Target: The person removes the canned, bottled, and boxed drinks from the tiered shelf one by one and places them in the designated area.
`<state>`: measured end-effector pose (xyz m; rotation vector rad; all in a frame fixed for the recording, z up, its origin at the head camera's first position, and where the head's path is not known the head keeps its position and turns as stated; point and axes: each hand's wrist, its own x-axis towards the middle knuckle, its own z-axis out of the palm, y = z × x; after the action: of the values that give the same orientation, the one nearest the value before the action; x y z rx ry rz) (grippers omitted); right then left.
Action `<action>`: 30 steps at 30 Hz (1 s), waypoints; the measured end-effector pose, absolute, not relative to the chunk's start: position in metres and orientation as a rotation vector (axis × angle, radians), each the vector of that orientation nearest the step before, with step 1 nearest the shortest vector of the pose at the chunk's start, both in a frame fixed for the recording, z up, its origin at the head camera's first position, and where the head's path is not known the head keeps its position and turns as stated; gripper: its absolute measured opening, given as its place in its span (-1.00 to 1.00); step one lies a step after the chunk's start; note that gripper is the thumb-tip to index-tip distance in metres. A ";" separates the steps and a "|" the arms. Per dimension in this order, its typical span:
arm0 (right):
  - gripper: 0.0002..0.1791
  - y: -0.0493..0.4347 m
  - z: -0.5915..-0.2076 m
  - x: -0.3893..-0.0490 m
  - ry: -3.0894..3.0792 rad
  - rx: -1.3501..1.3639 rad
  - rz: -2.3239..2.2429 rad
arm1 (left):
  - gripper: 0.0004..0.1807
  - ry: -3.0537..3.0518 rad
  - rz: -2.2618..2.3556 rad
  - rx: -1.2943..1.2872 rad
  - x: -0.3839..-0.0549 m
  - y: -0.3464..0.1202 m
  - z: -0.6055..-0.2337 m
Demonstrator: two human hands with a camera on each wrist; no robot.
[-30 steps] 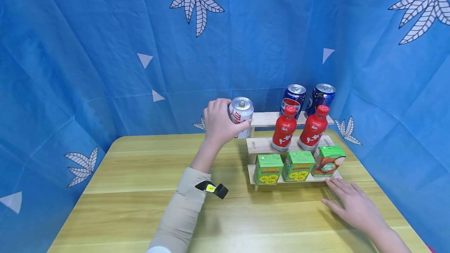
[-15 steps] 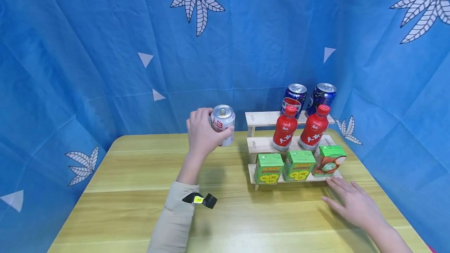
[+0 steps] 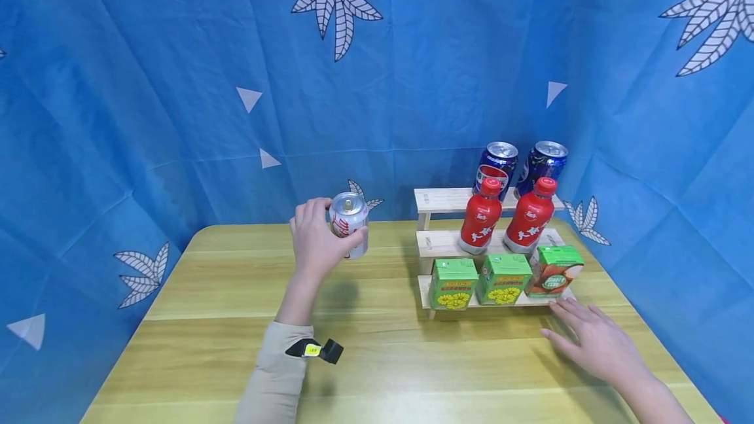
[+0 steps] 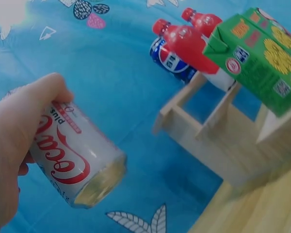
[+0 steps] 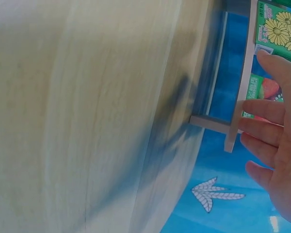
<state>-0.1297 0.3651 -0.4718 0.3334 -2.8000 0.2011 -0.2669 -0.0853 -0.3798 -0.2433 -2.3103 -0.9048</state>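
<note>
From where I stand, the left hand [image 3: 315, 237] has thumb and fingers curled round a white Coca-Cola can [image 3: 347, 228], just left of the middle of the head view, above the table [image 3: 224, 319]. That view gives me the can's silver top and tab; only the left wrist view, at its lower left, shows the gold-toned base and the word "plus" by the logo.

The right hand [image 3: 597, 345] lies at lower right in the head view, fingers loosely extended by the end of the wooden rack's [image 3: 446, 199] bottom board. At the right edge of the right wrist view the fingertips reach that board and partly cover a green box with a reddish picture; how firmly they touch, I can't tell.

The head view alone takes in the whole rack, right of centre: two blue cans [image 3: 497, 161] on top, two red bottles [image 3: 481, 218] in the middle, three drink boxes [image 3: 453, 285] below. In the left wrist view, upper right, just one blue can shows, behind the bottles.
</note>
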 end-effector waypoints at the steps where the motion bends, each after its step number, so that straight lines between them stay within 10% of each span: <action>1: -0.31 0.365 -0.472 -0.130 -2.804 0.330 0.206 | -0.23 -2.305 -0.899 -0.244 -0.267 -0.088 -0.381; 30: -0.30 0.365 -0.474 -0.128 -2.786 0.319 0.205 | -0.21 -2.296 -0.696 -0.126 -0.276 -0.167 -0.418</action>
<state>-0.1276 0.3645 -0.4738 0.3189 -2.7859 0.2046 -0.2759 -0.1670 -0.4177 -0.1261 -2.2956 -0.6961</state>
